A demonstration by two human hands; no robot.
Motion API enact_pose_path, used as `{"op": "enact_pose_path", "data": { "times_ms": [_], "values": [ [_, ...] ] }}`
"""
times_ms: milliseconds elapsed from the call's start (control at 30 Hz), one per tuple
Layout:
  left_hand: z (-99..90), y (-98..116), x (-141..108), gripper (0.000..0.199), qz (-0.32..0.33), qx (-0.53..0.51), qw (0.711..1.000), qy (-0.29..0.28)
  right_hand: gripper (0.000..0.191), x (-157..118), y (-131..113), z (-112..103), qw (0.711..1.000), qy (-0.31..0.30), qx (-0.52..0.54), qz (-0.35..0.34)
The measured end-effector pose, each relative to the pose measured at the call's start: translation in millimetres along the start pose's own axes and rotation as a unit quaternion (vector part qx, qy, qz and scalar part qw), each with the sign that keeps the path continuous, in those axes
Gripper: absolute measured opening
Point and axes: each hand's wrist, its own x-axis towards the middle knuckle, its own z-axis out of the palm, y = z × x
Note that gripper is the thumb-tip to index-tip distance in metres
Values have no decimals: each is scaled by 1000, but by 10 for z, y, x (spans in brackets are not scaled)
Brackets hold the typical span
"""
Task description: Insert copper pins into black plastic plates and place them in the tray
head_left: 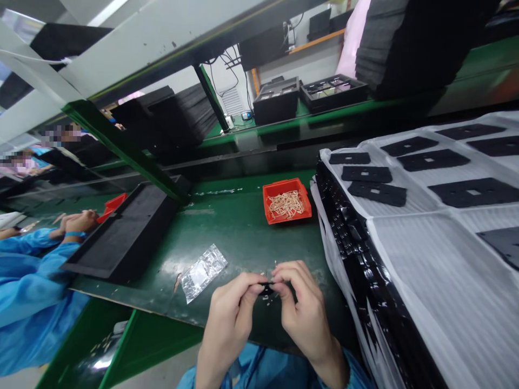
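Both hands meet over the green bench near its front edge. My left hand [233,305] pinches one end of a small black part [266,290] between thumb and fingers. At the other end, my right hand [300,302] pinches the same part. Fingers cover most of it, so its exact kind cannot be made out. Tiny pale bits lie on the bench around the fingertips. A clear plastic bag [204,273] lies flat to the left of my hands. Beyond them stands a red bin [287,220] holding many thin, pale, small pieces.
At right, a stack covered in white sheet [430,259] carries several flat black plates [474,192]. A long black foam tray [121,237] sits left, beside a co-worker's hands [77,224] and blue sleeves. Black trays [277,102] stand on the rear shelf; a green post [125,151] slants at left.
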Motion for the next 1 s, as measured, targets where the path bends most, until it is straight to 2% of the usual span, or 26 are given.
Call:
{"op": "enact_pose_path", "data": {
  "times_ms": [200, 333, 467, 567, 700, 800, 1000],
  "values": [
    [9, 11, -103, 22, 131, -12, 991, 20, 30, -62, -89, -2, 997, 73, 1, -35],
    [-4, 131, -130, 15, 211, 1, 974, 86, 25, -66, -175, -41, 987, 122, 30, -103],
    [9, 230, -82, 15, 249, -10, 958, 144, 13, -27, -239, -70, 981, 151, 36, -114],
    [23, 262, -65, 22, 253, -24, 953, 167, 15, 0, -255, -65, 976, 168, 47, -127],
    [-12, 295, -95, 27, 220, -35, 967, 123, 11, 15, -278, -4, 965, 206, 31, -156],
    [-39, 311, -143, 28, 185, -29, 975, 118, 12, 9, -281, 36, 954, 243, 6, -174],
    [-32, 285, -239, 20, 138, -27, 987, 81, 15, -43, -181, -65, 966, 168, -34, -192]
  ]
}}
